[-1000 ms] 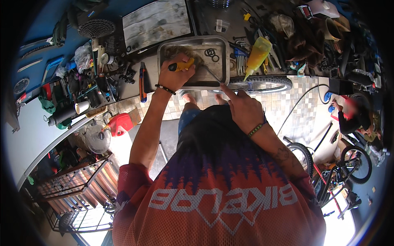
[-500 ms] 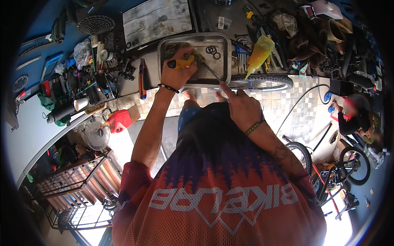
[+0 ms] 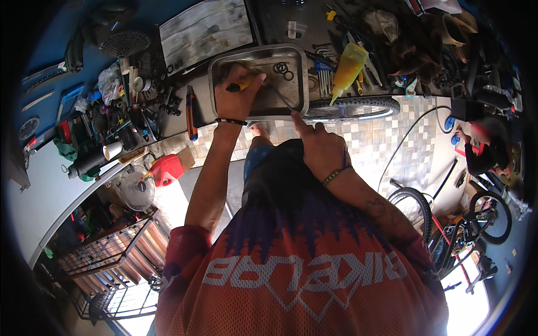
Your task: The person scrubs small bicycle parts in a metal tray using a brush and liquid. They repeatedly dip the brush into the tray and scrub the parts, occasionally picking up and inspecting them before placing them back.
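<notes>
My left hand [image 3: 238, 95] is closed around a tool with a yellow-and-black handle [image 3: 242, 86] over the metal tray [image 3: 305, 84]. Its working end is hidden by the fingers and blur. A thin metal rod [image 3: 281, 99] slants across the tray toward my right hand [image 3: 325, 147]. I cannot tell whether rod and handle are one piece. My right index finger and thumb meet the rod's near end at the tray's front rim, with the other fingers curled. Several black rubber rings [image 3: 284, 70] lie in the tray's right part.
Right of the tray are a yellow squeeze bottle [image 3: 348, 73], wrenches [image 3: 324, 75] and a bicycle wheel [image 3: 353, 109] below the bench edge. An orange-and-black utility knife [image 3: 191, 115] lies to the left. A person [image 3: 487, 145] sits near a bicycle [image 3: 457, 229] at the far right.
The view has shifted slightly. My left hand has turned a little, so less of the yellow handle shows. My right hand stays at the tray's front rim.
</notes>
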Demonstrator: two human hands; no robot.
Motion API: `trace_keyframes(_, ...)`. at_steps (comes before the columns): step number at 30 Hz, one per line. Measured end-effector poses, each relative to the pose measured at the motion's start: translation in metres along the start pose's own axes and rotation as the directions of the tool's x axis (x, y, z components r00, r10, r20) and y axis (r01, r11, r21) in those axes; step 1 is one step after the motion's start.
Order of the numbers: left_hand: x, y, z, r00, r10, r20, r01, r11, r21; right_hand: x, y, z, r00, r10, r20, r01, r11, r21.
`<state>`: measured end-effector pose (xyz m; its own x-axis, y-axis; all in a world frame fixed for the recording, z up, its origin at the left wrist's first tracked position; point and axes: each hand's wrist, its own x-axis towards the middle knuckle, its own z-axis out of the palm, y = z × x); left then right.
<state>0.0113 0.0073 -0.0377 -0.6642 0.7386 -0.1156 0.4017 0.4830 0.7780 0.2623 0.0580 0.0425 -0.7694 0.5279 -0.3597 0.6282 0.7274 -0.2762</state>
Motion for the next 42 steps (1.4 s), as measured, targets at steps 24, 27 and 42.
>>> trace_keyframes(24, -0.005, 0.016, -0.003, 0.974, -0.159, 0.161, 0.198, 0.944, -0.265, 0.003, -0.005, -0.004, 0.999, -0.005, -0.037, 0.005, 1.0, 0.015)
trace_keyframes(27, 0.014, -0.005, -0.015, 1.0, -0.019, -0.022, 0.021, 0.994, 0.105, 0.004, -0.001, 0.005, 0.999, -0.006, -0.033, 0.009, 0.998, 0.069)
trace_keyframes(42, 0.004, 0.0, -0.028, 0.963, 0.084, 0.256, -0.094, 0.995, 0.026, 0.005, -0.002, -0.005, 0.999, 0.02, 0.031, -0.022, 0.998, 0.067)
